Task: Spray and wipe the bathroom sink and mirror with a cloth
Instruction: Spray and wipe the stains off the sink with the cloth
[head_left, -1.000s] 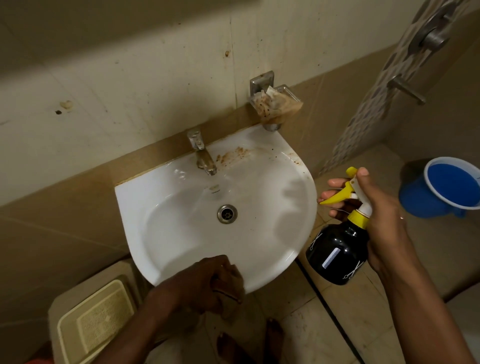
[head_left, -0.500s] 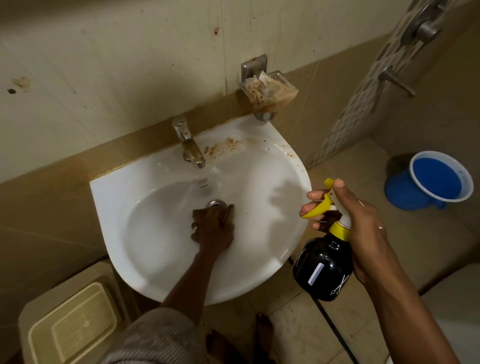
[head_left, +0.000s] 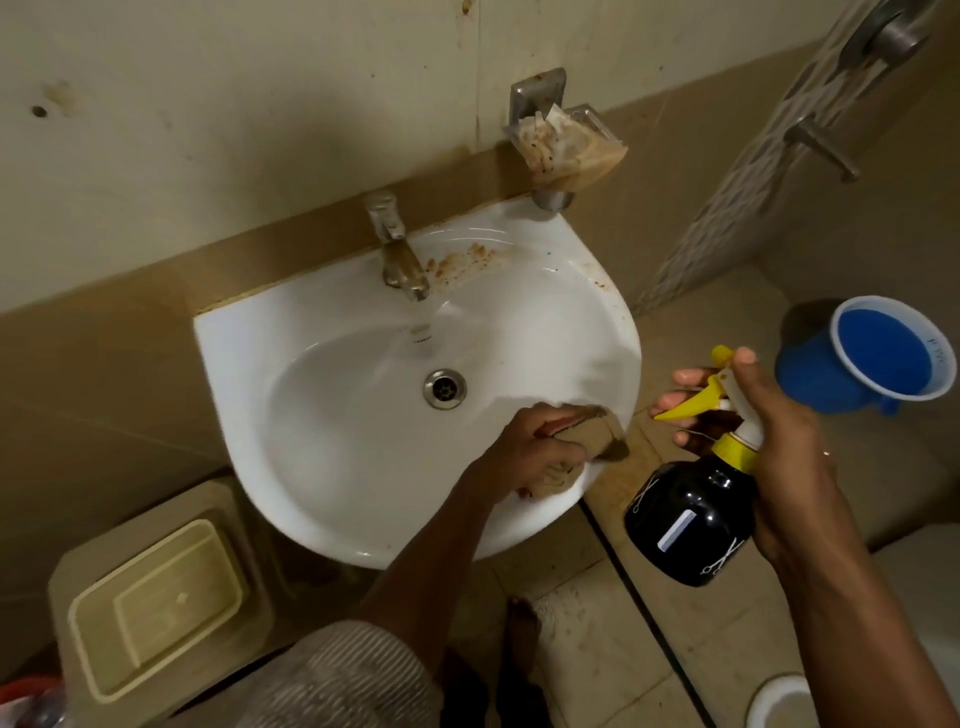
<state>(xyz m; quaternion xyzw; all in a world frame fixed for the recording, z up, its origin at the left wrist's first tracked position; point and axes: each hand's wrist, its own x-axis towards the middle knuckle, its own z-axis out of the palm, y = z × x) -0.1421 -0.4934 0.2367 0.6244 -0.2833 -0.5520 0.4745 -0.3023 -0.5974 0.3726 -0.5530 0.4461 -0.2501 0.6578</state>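
Left hand: the left hand grips a brownish cloth, fingers curled round it, and presses it on the inner right slope of the sink near the rim.
Cloth: bunched and blurred; part of it is covered by the fingers, so its full shape cannot be told.
Right hand: the right hand holds a spray bottle by the neck, fingers wrapped over the yellow trigger, just beside the sink's right edge, above the floor.
Sink: white basin with a drain and a tap; brown stains behind the tap.
Soap holder: a soap holder on the wall, contents unclear.
Blue mug: a blue mug on the floor at right.
Cut off: a pale bin at lower left.
Mirror: not in view.
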